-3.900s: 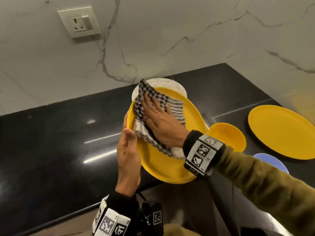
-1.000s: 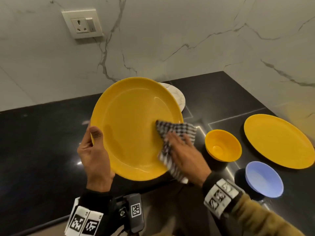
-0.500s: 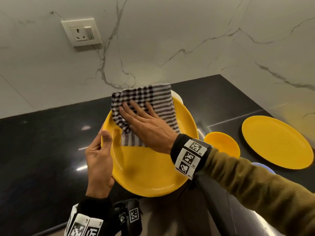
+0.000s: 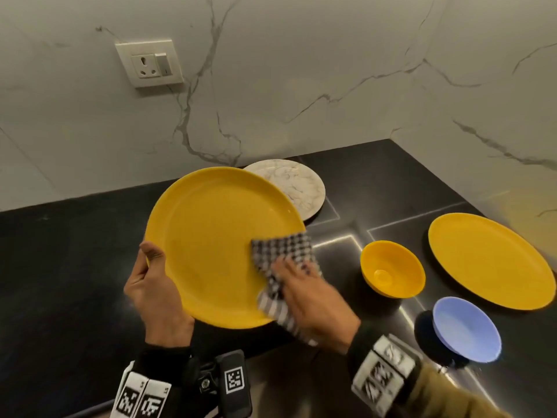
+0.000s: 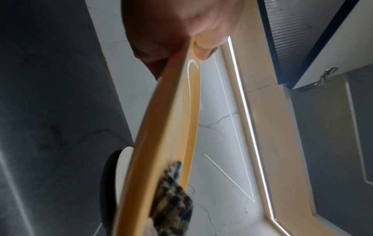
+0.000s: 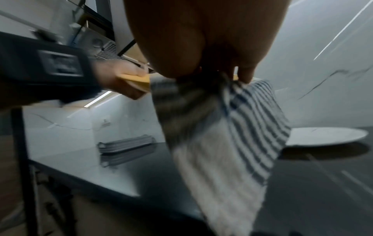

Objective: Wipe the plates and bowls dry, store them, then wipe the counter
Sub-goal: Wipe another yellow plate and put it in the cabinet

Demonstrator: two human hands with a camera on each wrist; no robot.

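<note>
A large yellow plate (image 4: 217, 245) is held tilted above the black counter (image 4: 60, 282). My left hand (image 4: 153, 285) grips its left rim, thumb on the face and fingers behind. My right hand (image 4: 307, 294) pinches a black-and-white checked cloth (image 4: 283, 251) over the plate's lower right rim. In the left wrist view the plate (image 5: 161, 127) runs edge-on, with the cloth (image 5: 173, 199) at its far end. The right wrist view shows the cloth (image 6: 222, 127) hanging from my fingers.
A marble-patterned plate (image 4: 295, 185) lies behind the held plate. To the right on the counter sit a yellow bowl (image 4: 391, 267), a second yellow plate (image 4: 488, 260) and a blue bowl (image 4: 467, 327). A wall socket (image 4: 149, 63) is on the marble backsplash.
My right hand swept the cloth from the upper part of the plate's face down to its lower right rim. The left hand keeps its grip on the plate.
</note>
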